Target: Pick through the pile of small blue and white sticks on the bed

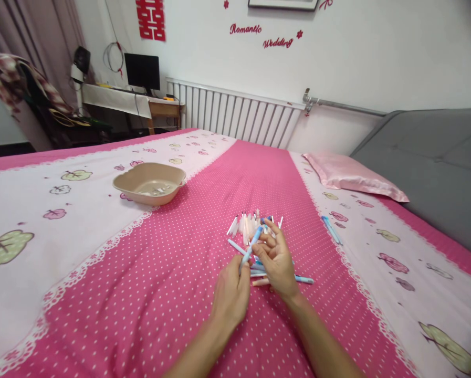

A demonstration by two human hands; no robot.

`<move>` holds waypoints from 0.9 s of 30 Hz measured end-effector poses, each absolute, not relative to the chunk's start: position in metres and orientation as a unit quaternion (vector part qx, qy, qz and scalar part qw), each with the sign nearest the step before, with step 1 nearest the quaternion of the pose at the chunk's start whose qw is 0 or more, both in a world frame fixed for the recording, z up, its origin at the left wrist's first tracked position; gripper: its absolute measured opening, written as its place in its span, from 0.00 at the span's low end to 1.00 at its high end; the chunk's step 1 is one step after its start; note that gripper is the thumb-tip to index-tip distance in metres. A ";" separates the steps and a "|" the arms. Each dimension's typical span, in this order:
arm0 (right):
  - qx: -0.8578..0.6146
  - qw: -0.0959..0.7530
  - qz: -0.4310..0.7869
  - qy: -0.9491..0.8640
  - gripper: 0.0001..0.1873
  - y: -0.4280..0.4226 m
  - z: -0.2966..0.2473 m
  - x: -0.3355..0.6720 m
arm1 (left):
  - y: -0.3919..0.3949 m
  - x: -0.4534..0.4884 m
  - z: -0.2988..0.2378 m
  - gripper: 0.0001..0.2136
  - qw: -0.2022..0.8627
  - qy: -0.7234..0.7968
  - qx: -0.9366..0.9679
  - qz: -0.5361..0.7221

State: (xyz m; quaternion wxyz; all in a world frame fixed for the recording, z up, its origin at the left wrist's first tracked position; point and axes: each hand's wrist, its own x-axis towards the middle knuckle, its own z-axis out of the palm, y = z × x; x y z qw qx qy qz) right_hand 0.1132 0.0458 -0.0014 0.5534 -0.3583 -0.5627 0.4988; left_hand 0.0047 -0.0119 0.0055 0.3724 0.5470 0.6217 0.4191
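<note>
A light blue pen with a darker blue top end slants upward from my left hand, whose fingers are closed round its lower part. My right hand is beside the pen's upper part, its fingers curled and partly apart; whether a fingertip touches the pen I cannot tell. Beyond both hands lies a loose pile of slim white and clear pen parts. Under and around my right hand several blue pens rest on the bed, partly hidden by it.
A beige plastic basin with a few small pieces inside stands on the bed at left. Two blue pens lie at right. A pink pillow rests against the grey headboard. Behind are a metal rail and a desk with a monitor.
</note>
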 end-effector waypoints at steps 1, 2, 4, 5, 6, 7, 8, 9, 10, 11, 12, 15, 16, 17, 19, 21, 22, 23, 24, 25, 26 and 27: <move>-0.363 0.550 0.501 -0.562 0.34 0.045 -0.001 0.113 | -0.012 0.005 0.005 0.11 0.373 0.621 0.546 0.421; -0.368 0.545 0.503 -0.561 0.34 0.044 0.000 0.112 | -0.012 0.004 0.005 0.11 0.374 0.619 0.545 0.423; -0.375 0.539 0.506 -0.559 0.36 0.043 0.001 0.112 | -0.012 0.004 0.005 0.12 0.378 0.617 0.542 0.427; -0.375 0.537 0.509 -0.558 0.36 0.042 0.002 0.111 | -0.012 0.004 0.005 0.12 0.379 0.617 0.541 0.427; -0.375 0.537 0.513 -0.556 0.36 0.042 0.002 0.111 | -0.012 0.003 0.005 0.12 0.380 0.617 0.541 0.427; -0.374 0.535 0.518 -0.553 0.36 0.042 0.002 0.111 | -0.012 0.003 0.005 0.12 0.379 0.618 0.541 0.427; -0.373 0.530 0.526 -0.550 0.35 0.043 0.002 0.111 | -0.012 0.003 0.005 0.12 0.378 0.618 0.541 0.428; -0.373 0.524 0.536 -0.546 0.34 0.043 0.002 0.111 | -0.011 0.003 0.006 0.12 0.378 0.617 0.541 0.429; -0.373 0.516 0.548 -0.543 0.33 0.044 0.002 0.112 | -0.011 0.003 0.006 0.12 0.377 0.616 0.541 0.430; -0.374 0.506 0.560 -0.539 0.32 0.045 0.001 0.112 | -0.012 0.003 0.006 0.12 0.378 0.615 0.541 0.432; -0.376 0.496 0.570 -0.536 0.31 0.046 0.001 0.112 | -0.012 0.003 0.007 0.12 0.379 0.614 0.540 0.434; -0.392 0.462 0.592 -0.531 0.29 0.046 0.001 0.114 | -0.012 0.003 0.008 0.12 0.383 0.609 0.536 0.441; -0.401 0.449 0.597 -0.531 0.30 0.045 0.002 0.114 | -0.012 0.003 0.008 0.13 0.384 0.607 0.536 0.444; -0.409 0.437 0.601 -0.529 0.30 0.044 0.004 0.115 | -0.012 0.003 0.008 0.13 0.384 0.606 0.536 0.446; -0.419 0.421 0.612 -0.522 0.32 0.043 0.006 0.115 | -0.012 0.003 0.008 0.13 0.383 0.605 0.535 0.448; -0.420 0.419 0.622 -0.510 0.34 0.042 0.008 0.115 | -0.011 0.004 0.007 0.12 0.384 0.604 0.534 0.449; -0.420 0.420 0.626 -0.505 0.34 0.041 0.009 0.115 | -0.011 0.003 0.007 0.12 0.385 0.602 0.534 0.451; -0.420 0.420 0.630 -0.500 0.35 0.041 0.009 0.115 | -0.012 0.003 0.006 0.13 0.387 0.600 0.534 0.453; -0.420 0.421 0.632 -0.497 0.35 0.041 0.010 0.115 | -0.012 0.003 0.006 0.13 0.388 0.596 0.534 0.456; -0.419 0.421 0.634 -0.496 0.35 0.042 0.010 0.114 | -0.012 0.003 0.006 0.13 0.389 0.594 0.534 0.459; -0.418 0.420 0.636 -0.495 0.35 0.042 0.010 0.114 | -0.012 0.003 0.006 0.13 0.390 0.592 0.533 0.462; -0.416 0.417 0.639 -0.496 0.35 0.042 0.010 0.115 | -0.012 0.003 0.006 0.13 0.392 0.589 0.531 0.466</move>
